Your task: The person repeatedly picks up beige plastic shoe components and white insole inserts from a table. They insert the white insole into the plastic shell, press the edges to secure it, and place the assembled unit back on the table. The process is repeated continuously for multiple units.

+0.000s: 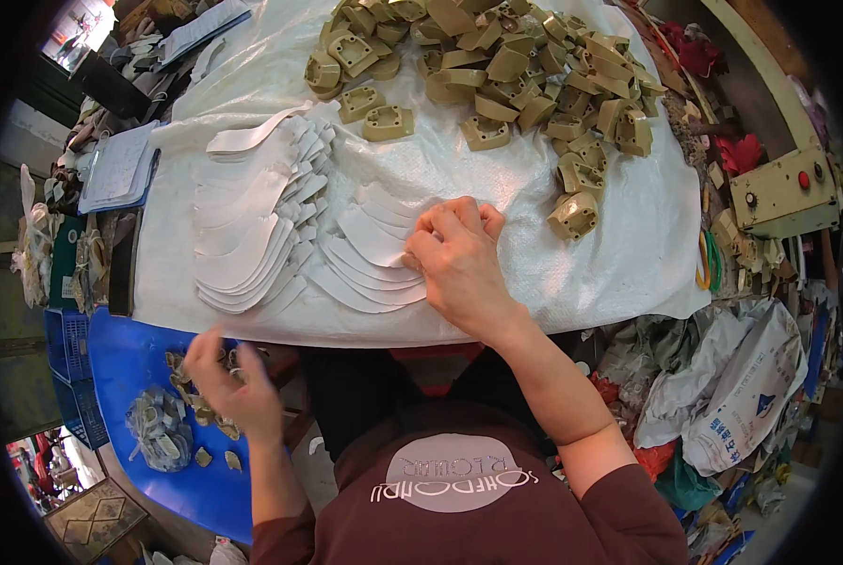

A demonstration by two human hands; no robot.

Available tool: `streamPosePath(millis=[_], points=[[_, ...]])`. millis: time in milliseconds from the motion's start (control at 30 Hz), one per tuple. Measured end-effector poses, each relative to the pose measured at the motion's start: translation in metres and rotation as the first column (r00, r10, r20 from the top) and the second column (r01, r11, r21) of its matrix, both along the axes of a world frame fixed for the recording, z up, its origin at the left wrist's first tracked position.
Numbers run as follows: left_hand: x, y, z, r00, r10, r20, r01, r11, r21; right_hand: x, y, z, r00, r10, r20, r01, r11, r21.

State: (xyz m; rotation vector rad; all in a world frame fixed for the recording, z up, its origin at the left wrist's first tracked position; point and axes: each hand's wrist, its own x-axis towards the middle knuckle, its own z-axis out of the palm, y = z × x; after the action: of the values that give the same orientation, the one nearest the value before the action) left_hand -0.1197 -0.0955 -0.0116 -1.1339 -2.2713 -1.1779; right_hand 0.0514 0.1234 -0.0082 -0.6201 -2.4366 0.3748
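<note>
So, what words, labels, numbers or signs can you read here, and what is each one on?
I won't copy lettering out, but here is where it stands:
Brown shirt: white lettering, upside down in this view, across a pale round print.
White sack: blue printing, partly lost in creases.
Pale sheet on the left: faint marks, too small to read.

Head view: left of two side-by-side fisheye cameras worn on the head
White pieces (238, 221): faced from above, near
Brown shirt (553, 532): looked down on, at the lower edge
Rim: curved, black at the corners
</note>
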Motion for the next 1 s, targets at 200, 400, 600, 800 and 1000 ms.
streamPosePath(millis=[200, 400, 600, 800, 1000], points=[[0.047, 0.082, 0.028, 0.715, -0.697, 0.055, 0.694, 0.717, 0.065, 0.004, 0.010, 0.007, 0.991, 0.029, -0.133, -0.064, 0.962, -0.265], [0.062, 0.110, 0.000, 0.811, -0.569, -0.135, 0.508, 0.800, -0.321, 0.027, 0.004, 0.023, 0.806, -0.325, -0.495, -0.175, 0.668, -0.723], [0.069, 0.101, 0.034, 0.735, -0.646, 0.206, 0.676, 0.718, -0.166, 0.054, 0.003, 0.042, 0.906, 0.176, -0.385, -0.216, 0.974, -0.064], [0.082, 0.099, 0.029, 0.099, -0.571, 0.815, 0.432, 0.762, 0.482, 0.084, 0.004, 0.038, 0.970, 0.022, -0.240, -0.017, 1.000, 0.022], [0.090, 0.106, 0.027, -0.029, -0.604, 0.796, 0.305, 0.753, 0.583, 0.104, 0.046, 0.008, 0.887, -0.414, -0.206, 0.449, 0.877, 0.173]])
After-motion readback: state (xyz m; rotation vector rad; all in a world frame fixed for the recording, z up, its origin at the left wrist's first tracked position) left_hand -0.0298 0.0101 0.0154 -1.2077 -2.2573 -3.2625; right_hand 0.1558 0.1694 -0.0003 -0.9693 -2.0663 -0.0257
